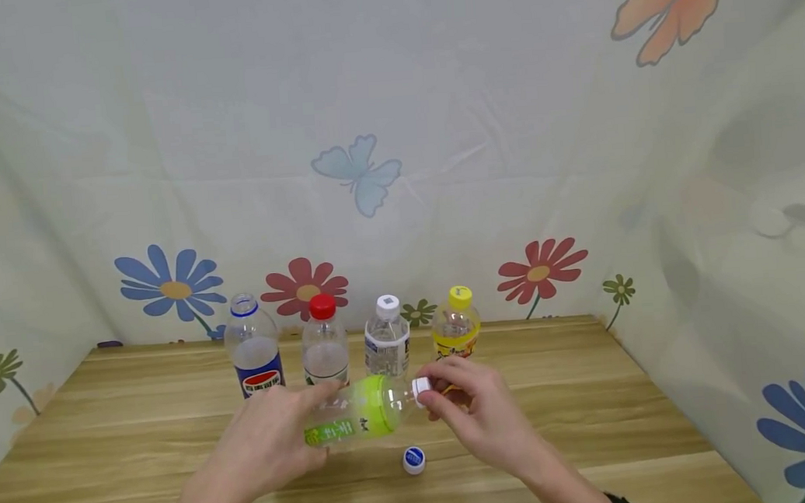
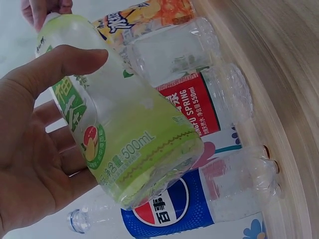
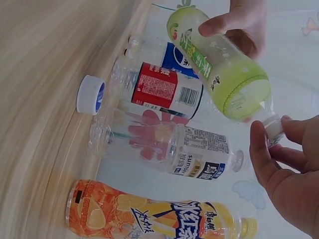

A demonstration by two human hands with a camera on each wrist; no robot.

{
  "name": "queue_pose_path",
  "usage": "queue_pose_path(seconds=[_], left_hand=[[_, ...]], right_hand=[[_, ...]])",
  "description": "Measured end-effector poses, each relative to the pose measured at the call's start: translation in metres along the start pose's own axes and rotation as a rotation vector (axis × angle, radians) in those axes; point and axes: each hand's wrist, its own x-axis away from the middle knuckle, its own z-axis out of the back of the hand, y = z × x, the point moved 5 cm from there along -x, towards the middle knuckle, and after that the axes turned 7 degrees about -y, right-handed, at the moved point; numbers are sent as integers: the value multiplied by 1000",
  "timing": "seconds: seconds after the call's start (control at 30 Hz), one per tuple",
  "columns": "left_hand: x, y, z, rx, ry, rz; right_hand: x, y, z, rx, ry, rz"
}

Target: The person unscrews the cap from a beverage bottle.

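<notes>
A clear plastic bottle (image 1: pixel 368 410) with a green label lies tilted sideways in the air between both hands. My left hand (image 1: pixel 275 432) grips its body near the base, thumb across the label in the left wrist view. At the other end, the thumb and fingers of my right hand (image 1: pixel 480 410) pinch the white cap (image 3: pixel 273 128) on its neck. Below the bottle, a loose white cap with a blue top (image 1: pixel 413 459) lies on the table. Behind the left hand stands an uncapped bottle with a blue label (image 1: pixel 255 355).
Beside the blue-label bottle, in a row at the back of the wooden table (image 1: pixel 142 441), stand a red-capped bottle (image 1: pixel 324 343), a white-capped bottle (image 1: pixel 387 338) and a yellow-capped bottle (image 1: pixel 456 326). A cloth (image 1: pixel 436 124) printed with flowers and butterflies hangs behind them.
</notes>
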Motion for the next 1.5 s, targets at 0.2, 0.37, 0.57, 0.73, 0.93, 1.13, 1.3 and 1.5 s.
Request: queue_pose_path(seconds=[0.2,0.37,0.57,0.73,0.93,1.13,1.3,1.5], left_hand=[[0,-1,0,-2,-11,0],[0,-3,1,7,-29,4],[-1,-5,1,19,-42,14],[-2,-8,-1,34,-64,16],[-3,-10,-3,55,-85,-24],[-2,-12,-4,119,-124,-82],[-2,-15,-7,182,-180,-91],[-1,-16,-8,186,-189,-87]], right_hand=[[1,-3,-2,47,-5,37],[1,-6,-3,103,-8,79],[1,-10,-4,182,-6,175],[1,-10,-5,222,-13,234],[2,-6,-6,251,-37,268],[2,-1,-5,253,-78,313],[2,-1,-6,289,-111,396],[-1,-3,-7,232,-113,343]])
